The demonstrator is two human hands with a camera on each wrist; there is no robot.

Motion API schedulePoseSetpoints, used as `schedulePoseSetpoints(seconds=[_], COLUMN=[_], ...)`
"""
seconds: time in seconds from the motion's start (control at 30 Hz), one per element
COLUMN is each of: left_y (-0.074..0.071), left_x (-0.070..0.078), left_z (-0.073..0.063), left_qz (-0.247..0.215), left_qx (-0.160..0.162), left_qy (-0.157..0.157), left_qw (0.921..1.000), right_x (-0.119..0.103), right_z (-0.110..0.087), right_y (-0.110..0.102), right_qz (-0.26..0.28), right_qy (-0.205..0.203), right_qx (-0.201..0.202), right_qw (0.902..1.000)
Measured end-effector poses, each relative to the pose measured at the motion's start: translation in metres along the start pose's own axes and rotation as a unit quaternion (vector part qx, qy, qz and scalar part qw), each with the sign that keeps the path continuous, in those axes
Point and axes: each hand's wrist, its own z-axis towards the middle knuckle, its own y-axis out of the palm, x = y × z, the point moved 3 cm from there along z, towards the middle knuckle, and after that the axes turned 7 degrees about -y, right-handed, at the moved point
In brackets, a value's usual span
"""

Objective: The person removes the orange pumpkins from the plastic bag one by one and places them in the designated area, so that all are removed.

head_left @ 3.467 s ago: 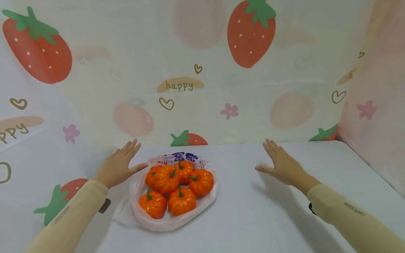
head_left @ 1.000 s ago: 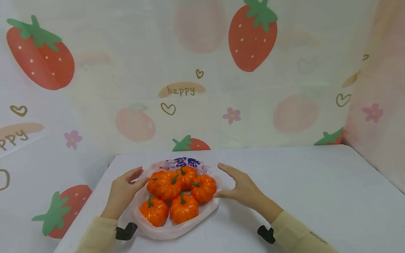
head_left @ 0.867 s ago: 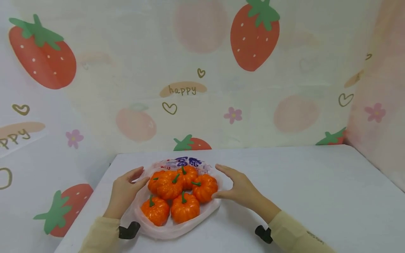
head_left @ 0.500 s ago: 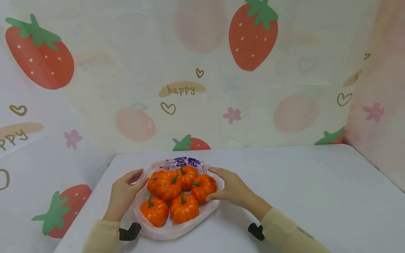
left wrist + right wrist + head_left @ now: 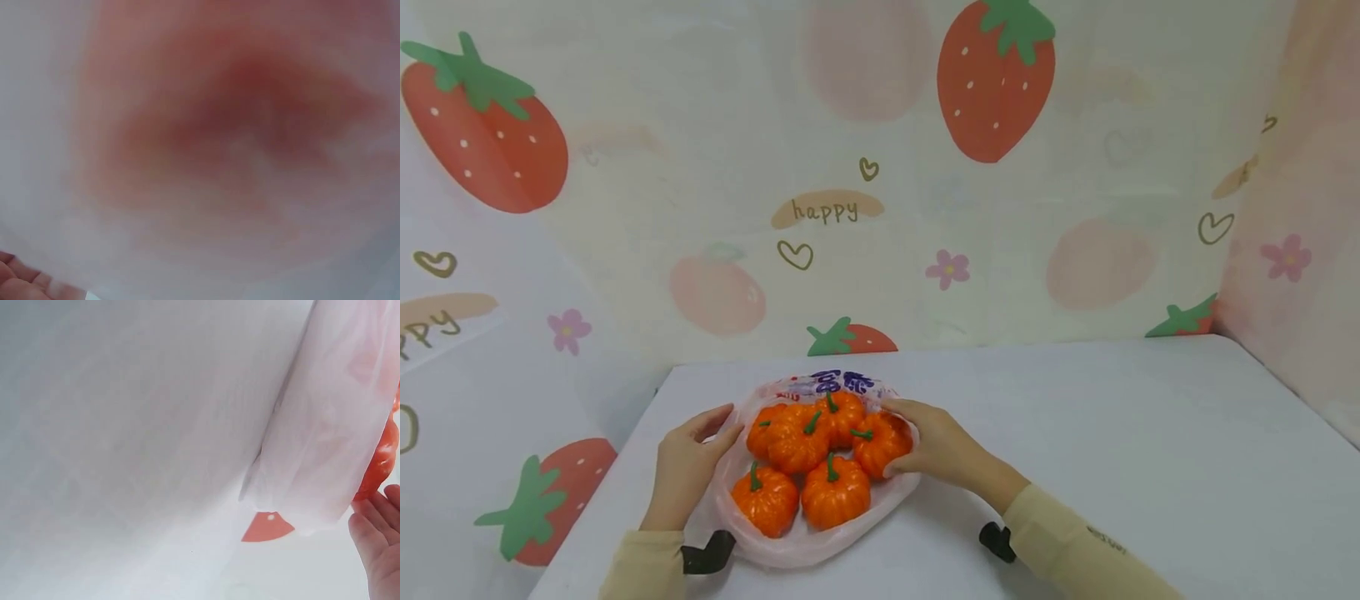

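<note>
Several small orange toy pumpkins (image 5: 799, 442) with green stems lie in a pale pink plastic bag (image 5: 805, 550), its mouth rolled wide. My right hand (image 5: 943, 450) spans the rightmost pumpkin (image 5: 880, 446), thumb at its front and fingers behind it. In the right wrist view, fingers of that hand (image 5: 381, 550) meet the orange skin beyond the bag's side (image 5: 319, 444). At the bag's left rim rests my left hand (image 5: 681, 471), thumb and fingers apart. The left wrist view is mostly filled by the blurred bag wall (image 5: 187, 237), fingertips in its lower left corner.
The bag stands on a white-covered table (image 5: 1075, 433). Behind it rises a backdrop cloth (image 5: 1000, 275) printed with strawberries, hearts and flowers, with similar panels on both sides. A black wrist strap (image 5: 709, 552) shows below the left hand.
Both hands started raised and spread apart beside the bag, then came down to it. The right hand has moved left onto the rightmost pumpkin. The pumpkins and bag have stayed in place.
</note>
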Motion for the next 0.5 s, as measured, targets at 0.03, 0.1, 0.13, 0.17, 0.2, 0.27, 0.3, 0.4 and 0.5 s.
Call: schedulePoseSetpoints(seconds=[0.03, 0.1, 0.13, 0.17, 0.2, 0.27, 0.3, 0.4, 0.5], left_y=[0.000, 0.000, 0.000, 0.000, 0.001, 0.000, 0.001, 0.001, 0.001], left_x=[-0.001, -0.001, -0.001, -0.002, -0.002, -0.002, -0.002, -0.002, -0.002], left_z=[0.000, -0.001, -0.001, -0.001, -0.002, -0.003, -0.004, -0.004, -0.003], left_qz=[-0.001, -0.004, -0.005, -0.005, -0.005, -0.009, -0.011, -0.020, -0.023], left_qx=[-0.002, -0.004, -0.005, -0.005, -0.005, -0.002, 0.001, 0.004, 0.007], left_qy=[-0.003, -0.005, -0.006, -0.008, -0.008, -0.009, -0.009, -0.008, -0.002], left_qw=[1.0000, 1.0000, 1.0000, 0.9999, 0.9999, 0.9999, 0.9999, 0.9998, 0.9997], right_x=[0.000, 0.000, 0.001, 0.001, 0.002, 0.001, 0.002, 0.001, 0.000], right_z=[0.001, 0.002, 0.002, 0.003, 0.003, 0.006, 0.007, 0.009, 0.011], right_y=[0.000, 0.000, 0.001, 0.001, 0.002, 0.002, 0.003, 0.005, 0.006], right_qz=[0.001, 0.001, 0.001, 0.001, 0.002, 0.002, 0.002, 0.001, -0.004], right_qy=[0.003, 0.010, 0.016, 0.019, 0.023, 0.026, 0.027, 0.027, 0.027], right_qx=[-0.001, -0.003, -0.004, -0.005, -0.006, -0.013, -0.017, -0.028, -0.033], right_qw=[1.0000, 0.9999, 0.9999, 0.9998, 0.9997, 0.9996, 0.9995, 0.9992, 0.9991])
